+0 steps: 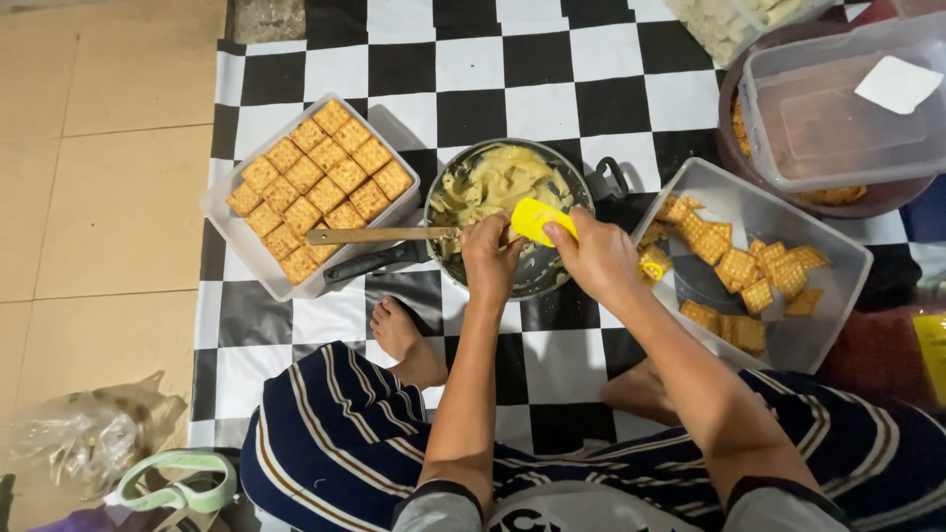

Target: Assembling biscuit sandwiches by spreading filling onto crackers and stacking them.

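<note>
Right hand [596,258] grips yellow spatula [537,219] over pan [581,177]; left hand [490,258] pinches a cracker.

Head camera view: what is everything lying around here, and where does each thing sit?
pan: one, dark, centre of the mat, holding pale yellow paste
spatula: one, yellow head, over the pan
wooden handle: one, light brown, lying across the pan's left rim
left tray: one, clear plastic, left of the pan, filled with neat rows of square crackers
right tray: one, clear plastic, right of the pan, with loose crackers
lidded tub: one, clear, top right
checkered mat: one, black and white, on the floor
plastic bag: one, clear, bottom left
left hand: at the pan's near rim
right hand: fingers on the spatula
</note>
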